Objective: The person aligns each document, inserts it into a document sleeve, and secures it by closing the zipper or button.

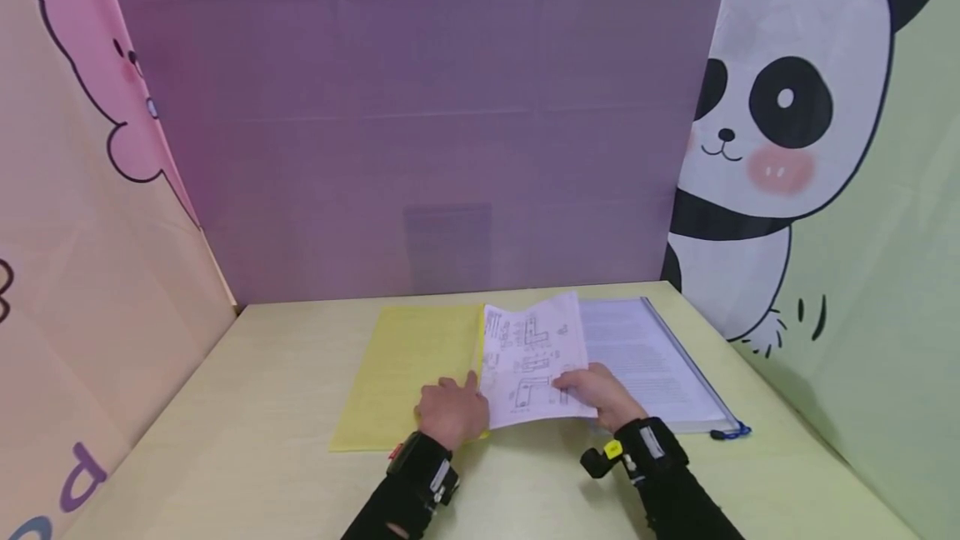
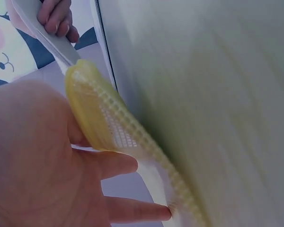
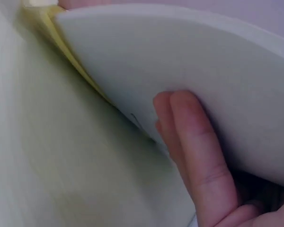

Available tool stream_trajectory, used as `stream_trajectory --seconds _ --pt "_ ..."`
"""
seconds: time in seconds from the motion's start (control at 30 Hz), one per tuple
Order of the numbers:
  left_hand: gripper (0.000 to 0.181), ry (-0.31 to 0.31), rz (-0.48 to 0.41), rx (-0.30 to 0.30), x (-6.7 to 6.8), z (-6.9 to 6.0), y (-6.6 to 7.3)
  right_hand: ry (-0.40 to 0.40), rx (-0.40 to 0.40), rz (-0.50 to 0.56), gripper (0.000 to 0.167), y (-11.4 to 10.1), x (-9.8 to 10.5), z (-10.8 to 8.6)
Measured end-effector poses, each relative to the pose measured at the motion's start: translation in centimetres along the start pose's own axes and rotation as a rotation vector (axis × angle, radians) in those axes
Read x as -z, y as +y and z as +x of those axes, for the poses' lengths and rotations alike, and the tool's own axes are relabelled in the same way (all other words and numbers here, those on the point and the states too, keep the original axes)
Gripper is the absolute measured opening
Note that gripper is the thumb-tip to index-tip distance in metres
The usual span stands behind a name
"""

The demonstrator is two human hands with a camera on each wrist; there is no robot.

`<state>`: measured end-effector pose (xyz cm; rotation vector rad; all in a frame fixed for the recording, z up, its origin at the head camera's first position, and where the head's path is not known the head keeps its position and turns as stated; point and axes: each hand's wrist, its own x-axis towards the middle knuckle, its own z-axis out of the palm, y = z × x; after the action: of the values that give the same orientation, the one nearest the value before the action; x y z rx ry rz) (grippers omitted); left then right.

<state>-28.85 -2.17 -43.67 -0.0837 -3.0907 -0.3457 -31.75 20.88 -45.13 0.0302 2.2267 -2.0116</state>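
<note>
A yellow mesh document pouch [image 1: 420, 340] lies flat at the centre left of the table. My left hand [image 1: 453, 413] holds its near right corner; in the left wrist view the lifted edge [image 2: 128, 118] stands beside the palm, with the thumb hidden. Printed sheets with line drawings [image 1: 532, 357] stand slightly bowed, their left edge at the pouch's right side. Whether that edge is inside the pouch I cannot tell. My right hand [image 1: 600, 394] pinches the sheets at their lower right, thumb above and fingers [image 3: 201, 146] underneath.
Right of the sheets lies a document pouch [image 1: 645, 357] with a dark blue edge, a printed page showing in it, and a blue cord pull [image 1: 731, 432]. A purple panel [image 1: 450, 107] stands behind the table [image 1: 247, 407], with printed curtains at both sides.
</note>
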Motion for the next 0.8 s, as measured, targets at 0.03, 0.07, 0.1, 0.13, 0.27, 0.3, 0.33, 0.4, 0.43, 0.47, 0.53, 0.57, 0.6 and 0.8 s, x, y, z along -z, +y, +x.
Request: stream_trajectory --seconds 0.03,0.07,0.1,0.13,0.27,0.3,0.33,0.4,0.43,0.47,0.53,0.57,0.6,0.8 --pt "0.05 -0.001 0.009 -0.004 0.0 0.0 0.0 0.0 0.008 0.005 0.041 0.1 -0.2 0.0" --pt "0.051 -0.002 0.02 -0.01 0.0 0.0 0.0 0.0 0.018 0.008 0.041 0.1 -0.4 0.0" --pt "0.052 -0.006 0.034 -0.015 0.0 0.0 0.0 -0.005 0.023 0.019 0.041 0.1 -0.6 0.1" --pt "0.054 -0.008 0.043 -0.02 0.0 0.0 -0.1 -0.01 0.029 0.023 0.041 0.1 -0.8 0.1" --pt "0.059 -0.015 0.06 -0.028 -0.1 0.1 -0.1 -0.016 0.028 0.026 0.041 0.1 -1.3 0.0" --pt "0.059 -0.014 0.057 -0.026 -0.1 0.1 -0.1 -0.019 0.024 0.021 0.041 0.1 -1.3 0.0" --pt "0.06 -0.012 0.056 -0.024 -0.1 0.1 -0.1 -0.02 0.025 0.011 0.04 0.0 -1.2 -0.1" --pt "0.06 -0.009 0.055 -0.016 -0.1 0.1 -0.1 -0.029 0.025 0.001 0.041 -0.1 -1.0 -0.2" --pt "0.06 -0.008 0.056 -0.012 -0.1 0.0 -0.1 -0.037 0.022 0.001 0.042 -0.2 -0.9 -0.3" --pt "0.06 -0.006 0.057 -0.009 -0.1 0.0 -0.1 -0.047 0.02 0.003 0.043 -0.2 -0.7 -0.3" --pt "0.059 -0.001 0.052 -0.001 -0.1 0.0 -0.1 -0.072 0.016 0.009 0.045 -0.2 -0.4 -0.3" --pt "0.058 0.001 0.049 0.002 -0.1 -0.1 -0.1 -0.082 0.013 0.016 0.046 -0.2 -0.2 -0.3" --pt "0.058 0.004 0.045 0.002 -0.1 -0.1 -0.1 -0.088 0.009 0.021 0.046 -0.2 -0.1 -0.2" --pt "0.054 0.008 0.048 0.001 -0.2 0.0 -0.1 -0.087 0.026 0.007 0.044 0.3 0.0 0.2"
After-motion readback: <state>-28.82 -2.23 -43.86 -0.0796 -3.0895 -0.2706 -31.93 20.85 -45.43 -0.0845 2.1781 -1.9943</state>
